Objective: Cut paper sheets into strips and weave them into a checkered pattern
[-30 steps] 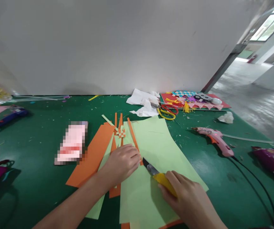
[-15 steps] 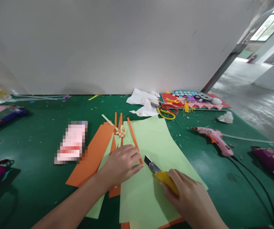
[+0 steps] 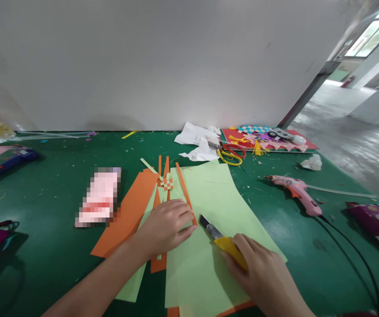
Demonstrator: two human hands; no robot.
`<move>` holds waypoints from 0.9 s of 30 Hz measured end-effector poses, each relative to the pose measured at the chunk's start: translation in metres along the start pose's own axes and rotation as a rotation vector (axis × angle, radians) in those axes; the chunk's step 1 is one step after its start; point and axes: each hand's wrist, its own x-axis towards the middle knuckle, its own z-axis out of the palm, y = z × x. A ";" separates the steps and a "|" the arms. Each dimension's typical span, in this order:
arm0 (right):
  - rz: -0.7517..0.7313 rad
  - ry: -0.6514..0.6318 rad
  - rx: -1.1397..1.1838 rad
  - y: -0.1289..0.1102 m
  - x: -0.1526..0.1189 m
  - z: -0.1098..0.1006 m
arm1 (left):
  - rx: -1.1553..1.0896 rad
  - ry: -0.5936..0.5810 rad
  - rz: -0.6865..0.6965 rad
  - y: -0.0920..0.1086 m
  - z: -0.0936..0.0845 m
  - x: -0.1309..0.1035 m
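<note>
My right hand (image 3: 260, 268) grips a yellow utility knife (image 3: 225, 246), its blade pointing up and left just above the light green paper sheet (image 3: 216, 189). Left of the blade, my left hand (image 3: 168, 226) is closed at the near end of a thin orange paper strip (image 3: 183, 182), thumb and fingers around it. That strip lies slanted across the green sheet. Beyond my left hand sits a small checkered woven piece (image 3: 167, 183) of orange and green strips, partly covered by the hand. An orange paper sheet (image 3: 135, 207) is under and beside my left forearm.
A blurred pink rectangular thing (image 3: 99, 198) lies left. Scissors (image 3: 231, 154) and white crumpled paper (image 3: 196, 138) are at the back. On the right are a pink glue gun (image 3: 297, 191) with its cord and a purple tool (image 3: 376, 224). A grey wall (image 3: 163, 66) borders the table behind.
My left hand has shifted very slightly left with the strip's near end. The knife and my right hand look almost unmoved.
</note>
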 end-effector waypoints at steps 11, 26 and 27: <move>-0.016 -0.041 0.022 0.002 -0.002 -0.002 | -0.043 -0.025 -0.015 0.001 -0.007 0.003; -0.051 -0.117 0.106 0.007 -0.006 -0.001 | -0.057 -0.040 -0.019 -0.001 -0.008 0.003; -0.054 -0.128 0.112 0.008 -0.007 -0.001 | -0.057 -0.044 -0.017 -0.001 -0.009 0.003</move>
